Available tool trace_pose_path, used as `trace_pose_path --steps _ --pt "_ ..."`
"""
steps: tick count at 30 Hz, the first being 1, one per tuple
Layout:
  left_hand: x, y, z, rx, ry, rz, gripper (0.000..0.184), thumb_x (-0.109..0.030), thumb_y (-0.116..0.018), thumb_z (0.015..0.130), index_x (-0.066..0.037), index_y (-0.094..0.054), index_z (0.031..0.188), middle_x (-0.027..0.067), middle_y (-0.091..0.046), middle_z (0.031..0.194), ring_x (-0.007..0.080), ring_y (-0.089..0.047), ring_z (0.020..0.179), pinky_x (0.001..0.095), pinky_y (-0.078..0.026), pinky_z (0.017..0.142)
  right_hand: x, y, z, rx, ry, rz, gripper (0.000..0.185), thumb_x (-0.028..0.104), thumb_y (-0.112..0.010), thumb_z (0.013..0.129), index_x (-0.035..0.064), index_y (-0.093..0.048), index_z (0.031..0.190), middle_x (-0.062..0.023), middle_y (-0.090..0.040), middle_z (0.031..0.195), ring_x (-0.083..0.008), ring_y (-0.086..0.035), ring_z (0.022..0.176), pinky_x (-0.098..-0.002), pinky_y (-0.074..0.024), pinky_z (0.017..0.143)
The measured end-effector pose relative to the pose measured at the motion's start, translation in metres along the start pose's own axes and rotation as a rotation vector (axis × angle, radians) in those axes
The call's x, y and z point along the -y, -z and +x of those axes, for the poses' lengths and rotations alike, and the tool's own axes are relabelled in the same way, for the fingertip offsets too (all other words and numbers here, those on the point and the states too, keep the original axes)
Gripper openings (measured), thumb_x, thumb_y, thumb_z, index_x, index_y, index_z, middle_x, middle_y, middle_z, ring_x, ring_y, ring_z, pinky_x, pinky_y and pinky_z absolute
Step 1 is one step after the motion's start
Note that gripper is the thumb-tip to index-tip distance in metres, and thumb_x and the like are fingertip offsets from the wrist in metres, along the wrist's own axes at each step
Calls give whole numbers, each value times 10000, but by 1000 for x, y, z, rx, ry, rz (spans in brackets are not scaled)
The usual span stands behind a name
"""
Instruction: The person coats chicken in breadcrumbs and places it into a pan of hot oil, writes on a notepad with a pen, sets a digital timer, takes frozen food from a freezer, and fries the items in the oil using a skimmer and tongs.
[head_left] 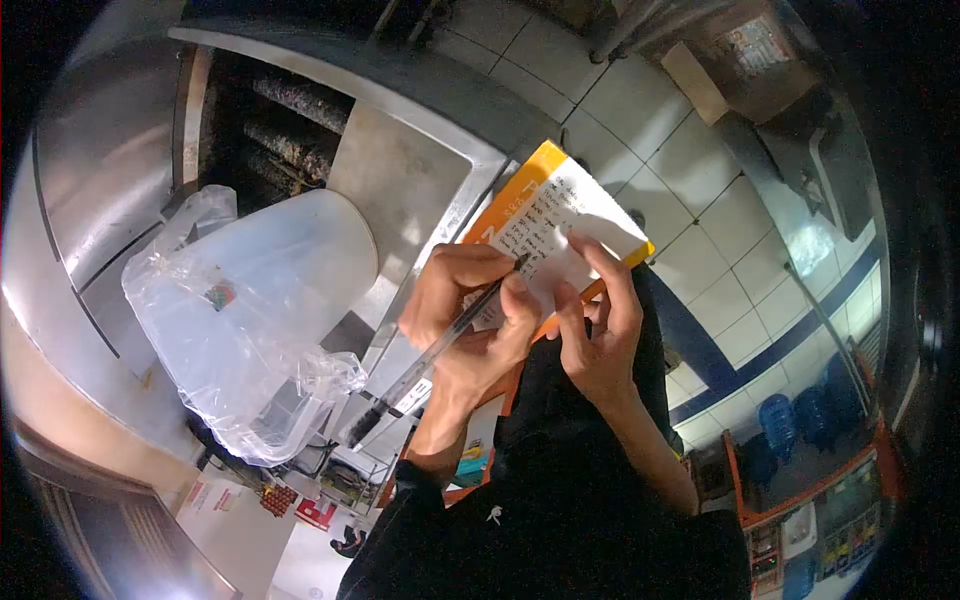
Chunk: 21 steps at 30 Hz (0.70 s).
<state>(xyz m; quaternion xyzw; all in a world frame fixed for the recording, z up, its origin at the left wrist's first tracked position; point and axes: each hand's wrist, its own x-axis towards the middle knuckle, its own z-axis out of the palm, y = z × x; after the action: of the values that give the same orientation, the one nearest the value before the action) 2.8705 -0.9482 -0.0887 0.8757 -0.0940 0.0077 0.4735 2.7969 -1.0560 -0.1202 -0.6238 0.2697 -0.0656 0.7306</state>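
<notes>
A sheet of white paper [570, 230] covered with handwriting lies on an orange notebook [508, 205]. My left hand [470, 310] is closed around a clear pen [435, 350], its tip on the paper and its dark end pointing down-left. My right hand [607, 345] is at the paper's lower right edge, fingertips on the sheet and other fingers behind the notebook, so it grips both. The notebook is tilted beside the metal counter's edge.
Left of my hands, a white bucket [300, 250] wrapped in a clear plastic bag [250, 370] lies on a metal counter [400, 150]. A cardboard box [740, 75] stands at upper right. Blue bottles [777, 425] are on an orange rack at lower right. The floor [690, 190] is tiled.
</notes>
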Motion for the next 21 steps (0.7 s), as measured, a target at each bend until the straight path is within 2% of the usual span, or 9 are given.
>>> trace_pose_path --steps 5,8,11,13,16,20,21 --pt "-3 -8 6 59 -6 -2 165 -110 -721 788 3 -602 804 117 -657 781 191 -655 696 296 -524 634 1 2 4 29 -34 -85 413 17 -607 876 36 -570 1286 -161 -586 1242 -208 -641 959 -266 -611 665" --pt "-1 -11 7 88 -5 16 162 -112 -721 789 -5 -600 798 112 -654 770 183 -650 687 301 -526 639 -2 2 4 21 17 -103 421 18 -611 869 43 -575 1288 -155 -586 1250 -197 -643 949 -265 -605 651" --pt "6 -15 5 94 -56 4 168 -114 -728 779 -12 -595 789 111 -650 764 187 -644 672 302 -523 625 1 2 6 7 -16 -72 424 14 -613 863 51 -584 1284 -149 -586 1253 -191 -643 954 -242 -595 641" --pt "9 -16 3 74 -59 12 176 -117 -737 769 -18 -592 783 113 -648 768 194 -639 660 302 -519 617 -1 2 8 11 72 -163 421 6 -614 860 53 -591 1278 -146 -589 1254 -186 -643 962 -236 -593 643" --pt "10 -17 4 66 -94 39 174 -115 -741 761 -20 -597 787 114 -646 769 201 -639 658 304 -518 618 3 0 7 -1 1 -92 408 11 -612 863 51 -598 1269 -149 -593 1251 -201 -640 995 -242 -597 653" --pt "5 -16 5 74 -30 40 171 -115 -741 760 -23 -599 789 114 -647 774 200 -639 662 307 -517 618 1 1 7 9 -13 -95 398 28 -611 876 48 -592 1272 -156 -592 1251 -220 -635 1027 -255 -603 663" --pt "5 -15 6 82 -51 59 173 -115 -742 759 -23 -600 790 115 -647 778 201 -640 666 307 -516 616 -1 3 9 16 71 -157 399 31 -609 879 48 -587 1276 -158 -589 1257 -222 -632 1039 -251 -601 666"
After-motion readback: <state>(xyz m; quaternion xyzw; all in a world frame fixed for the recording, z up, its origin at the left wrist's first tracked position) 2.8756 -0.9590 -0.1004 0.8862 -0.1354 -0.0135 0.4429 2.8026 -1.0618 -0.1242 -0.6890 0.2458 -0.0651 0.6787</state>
